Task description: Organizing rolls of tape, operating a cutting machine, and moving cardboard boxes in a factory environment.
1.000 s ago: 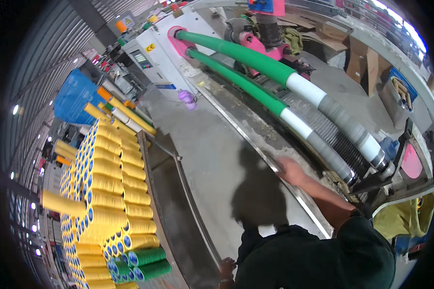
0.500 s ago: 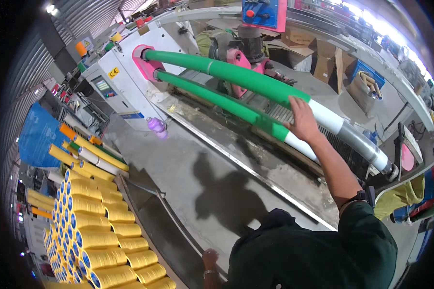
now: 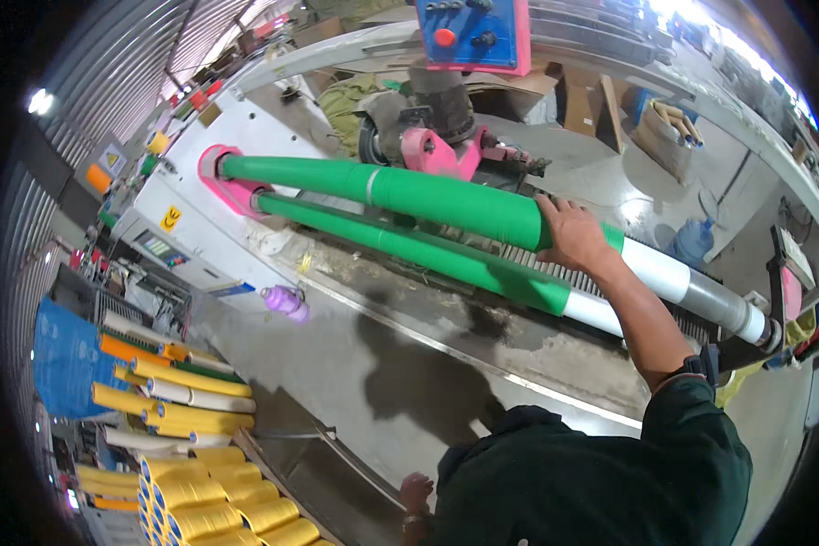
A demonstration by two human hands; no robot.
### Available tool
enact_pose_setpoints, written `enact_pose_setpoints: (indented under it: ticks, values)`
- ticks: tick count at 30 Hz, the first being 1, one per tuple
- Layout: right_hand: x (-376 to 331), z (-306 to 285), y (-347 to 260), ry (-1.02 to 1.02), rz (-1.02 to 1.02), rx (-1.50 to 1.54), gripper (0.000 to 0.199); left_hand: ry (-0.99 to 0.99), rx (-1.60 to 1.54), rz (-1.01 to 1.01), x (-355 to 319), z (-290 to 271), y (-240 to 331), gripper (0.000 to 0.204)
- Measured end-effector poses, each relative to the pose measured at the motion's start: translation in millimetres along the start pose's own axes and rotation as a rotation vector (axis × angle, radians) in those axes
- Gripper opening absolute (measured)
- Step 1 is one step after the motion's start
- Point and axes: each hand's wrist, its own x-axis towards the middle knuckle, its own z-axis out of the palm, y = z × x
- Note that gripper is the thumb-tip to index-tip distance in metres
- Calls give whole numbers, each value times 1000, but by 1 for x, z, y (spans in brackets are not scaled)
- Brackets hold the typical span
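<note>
My right hand point(image 3: 573, 238) lies on the upper green roll point(image 3: 428, 198), near its right end, with fingers spread over the curved surface. A short band of green shows to the right of the hand, followed by a white core tube point(image 3: 653, 269) and a grey metal shaft point(image 3: 714, 303). Below and parallel runs a thinner green roll point(image 3: 409, 251), its white end point(image 3: 591, 312) bare. Low in the picture my left hand point(image 3: 416, 494) hangs beside my body, fingers loosely apart, holding nothing visible.
Both rolls run from a pink mount point(image 3: 226, 182) on a white machine cabinet point(image 3: 187, 196). A blue control box point(image 3: 475, 35) hangs beyond them. Yellow tape rolls point(image 3: 191, 496) are stacked at lower left, near a metal rail point(image 3: 364, 469). A purple bottle point(image 3: 285, 303) stands on the floor.
The view has turned and shifted. My right hand has slid slightly left along the upper roll, away from the green material's edge. My left hand still hangs low.
</note>
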Motion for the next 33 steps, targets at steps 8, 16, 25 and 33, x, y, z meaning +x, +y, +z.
enact_pose_setpoints:
  ticks: [8, 16, 25, 33]
  values:
    - [36, 6, -2, -94, 24, 6, 85, -145, -226, -445, 144, -25, 12, 23]
    - [28, 1, 7, -76, 85, 44, 85, -262, -769, -1026, 297, -80, -22, 24]
    - [52, 16, -24, -3, 133, 32, 81, -184, -741, -1046, 371, -110, -6, 24]
    - [66, 23, -19, -69, 155, 26, 81, -506, -361, -717, 348, -80, -14, 24]
